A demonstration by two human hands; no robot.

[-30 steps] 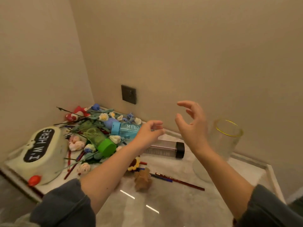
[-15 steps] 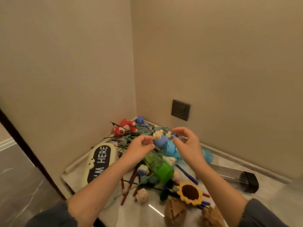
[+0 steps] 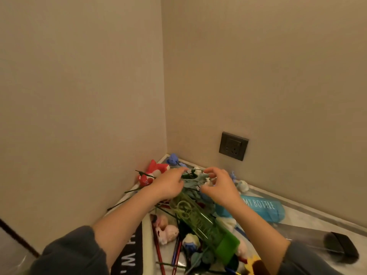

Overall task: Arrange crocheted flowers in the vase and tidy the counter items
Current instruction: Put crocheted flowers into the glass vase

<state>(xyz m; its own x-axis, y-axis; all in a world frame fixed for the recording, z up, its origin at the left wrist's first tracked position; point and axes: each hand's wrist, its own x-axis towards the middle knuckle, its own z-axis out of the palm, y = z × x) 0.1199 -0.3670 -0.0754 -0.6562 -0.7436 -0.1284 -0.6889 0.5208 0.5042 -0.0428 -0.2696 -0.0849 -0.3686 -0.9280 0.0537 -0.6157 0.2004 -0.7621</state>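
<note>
Our left hand point(image 3: 168, 185) and right hand point(image 3: 220, 188) pinch crocheted flowers point(image 3: 195, 178) behind the green bottle point(image 3: 198, 219), likely gathering 1 bunch.

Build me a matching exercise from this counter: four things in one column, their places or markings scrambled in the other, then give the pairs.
Things
1 green bottle
2 blue bottle
3 red toy
4 wall socket

Descriptions
A mounted above everything else
B deep in the corner
C lettered MY BOTTLE
D lying across the crocheted flowers, cap nearest the camera

Pairs: 1-D, 2-C, 3-B, 4-A
</note>
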